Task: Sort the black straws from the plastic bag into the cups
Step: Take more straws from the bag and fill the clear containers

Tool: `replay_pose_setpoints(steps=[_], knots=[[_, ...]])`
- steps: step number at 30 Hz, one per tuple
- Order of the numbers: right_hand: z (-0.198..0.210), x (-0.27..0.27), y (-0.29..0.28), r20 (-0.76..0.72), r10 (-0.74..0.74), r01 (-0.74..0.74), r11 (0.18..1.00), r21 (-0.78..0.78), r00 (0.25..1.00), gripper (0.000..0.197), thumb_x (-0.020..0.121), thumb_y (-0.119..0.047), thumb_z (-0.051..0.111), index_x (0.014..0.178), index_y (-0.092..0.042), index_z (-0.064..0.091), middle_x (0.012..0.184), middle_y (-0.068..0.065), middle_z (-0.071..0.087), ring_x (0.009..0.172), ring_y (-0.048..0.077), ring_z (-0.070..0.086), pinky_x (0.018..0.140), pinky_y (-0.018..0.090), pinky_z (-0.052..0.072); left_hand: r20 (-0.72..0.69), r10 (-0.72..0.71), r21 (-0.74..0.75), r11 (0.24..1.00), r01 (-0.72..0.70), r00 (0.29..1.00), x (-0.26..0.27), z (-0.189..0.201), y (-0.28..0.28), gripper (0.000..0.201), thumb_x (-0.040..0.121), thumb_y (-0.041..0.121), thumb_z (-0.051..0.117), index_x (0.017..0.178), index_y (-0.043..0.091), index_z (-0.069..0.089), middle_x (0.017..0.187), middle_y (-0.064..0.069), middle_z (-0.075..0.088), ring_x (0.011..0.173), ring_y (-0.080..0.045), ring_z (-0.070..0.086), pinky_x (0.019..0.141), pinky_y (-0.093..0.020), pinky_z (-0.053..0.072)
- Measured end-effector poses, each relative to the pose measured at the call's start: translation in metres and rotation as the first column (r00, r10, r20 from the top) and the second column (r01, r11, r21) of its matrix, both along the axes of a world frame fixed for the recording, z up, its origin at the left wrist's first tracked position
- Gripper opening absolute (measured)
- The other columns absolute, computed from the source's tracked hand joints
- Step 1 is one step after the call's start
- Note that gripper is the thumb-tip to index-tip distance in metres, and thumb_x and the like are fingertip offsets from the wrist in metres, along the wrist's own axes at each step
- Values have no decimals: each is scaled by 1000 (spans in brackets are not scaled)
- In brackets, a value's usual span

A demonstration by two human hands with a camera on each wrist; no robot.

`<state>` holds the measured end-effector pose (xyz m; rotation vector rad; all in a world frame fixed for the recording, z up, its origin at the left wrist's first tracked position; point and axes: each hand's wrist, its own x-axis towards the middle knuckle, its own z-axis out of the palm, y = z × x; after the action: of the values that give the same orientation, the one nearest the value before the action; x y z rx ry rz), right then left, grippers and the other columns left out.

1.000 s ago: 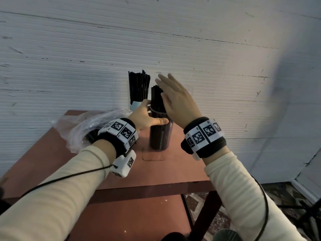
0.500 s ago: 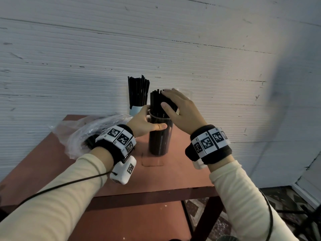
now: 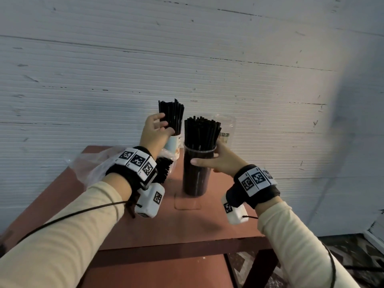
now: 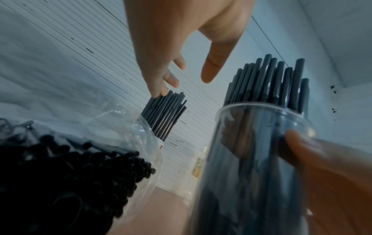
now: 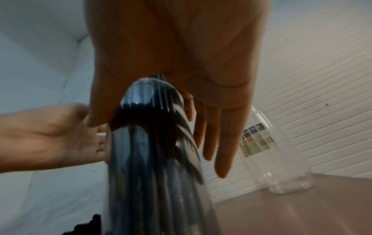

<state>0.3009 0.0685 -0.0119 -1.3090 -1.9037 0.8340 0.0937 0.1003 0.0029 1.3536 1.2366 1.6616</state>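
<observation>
The right grip (image 3: 218, 161) wraps the clear cup (image 3: 196, 173), thumb on the near side, steadying it near the counter's (image 3: 207, 225) middle; it is packed with straws (image 3: 200, 132). The left grip (image 3: 154, 132) hangs with fingers spread and relaxed, tips touching the straws of the white cup (image 3: 172, 144) by the far edge, holding nothing. The bag (image 3: 93, 165), at the far left corner, has straws left. Filling seems the step in hand; next, the left grip would likely reach into the bag's mouth and pinch a fresh bundle.
</observation>
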Motion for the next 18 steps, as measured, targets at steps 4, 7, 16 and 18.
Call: replay_pose_setpoints(steps=[4, 7, 16, 18], knots=[[0, -2, 15, -64, -25, 24, 1000, -14, 998, 87, 66, -47, 84, 138, -33, 37, 129, -9, 52, 111, 7, 53, 67, 30, 58, 7, 30, -4, 1000, -30, 1000, -10, 8, 23, 78, 78, 16, 78, 142, 21, 34, 140, -8, 44, 131, -21, 41, 104, -31, 37], [2, -5, 32, -120, -125, 131, 990, 46, 985, 89, 66, -42, 85, 138, -26, 36, 128, -8, 52, 114, 13, 54, 84, 41, 56, -52, 5, -53, 999, -7, 999, -14, 8, 43, 94, 76, 17, 81, 149, 21, 22, 150, -10, 32, 139, -23, 32, 105, -30, 32], [8, -31, 119, -309, -297, 354, 924, 148, 904, 79, 75, -23, 81, 132, -11, 29, 119, 1, 52, 113, 21, 53, 90, 31, 43, -146, -50, -233, 972, 15, 988, -15, -10, 107, 116, 68, 18, 86, 154, 20, 8, 158, -11, 22, 142, -27, 29, 115, -40, 29], [7, -37, 139, -284, -309, 357, 924, 135, 907, 80, 75, -23, 81, 132, -10, 27, 122, 5, 53, 115, 24, 54, 91, 34, 45, -132, -71, -261, 965, 34, 989, -16, -12, 118, 116, 68, 16, 86, 153, 17, 7, 156, -10, 26, 140, -28, 33, 115, -43, 31]])
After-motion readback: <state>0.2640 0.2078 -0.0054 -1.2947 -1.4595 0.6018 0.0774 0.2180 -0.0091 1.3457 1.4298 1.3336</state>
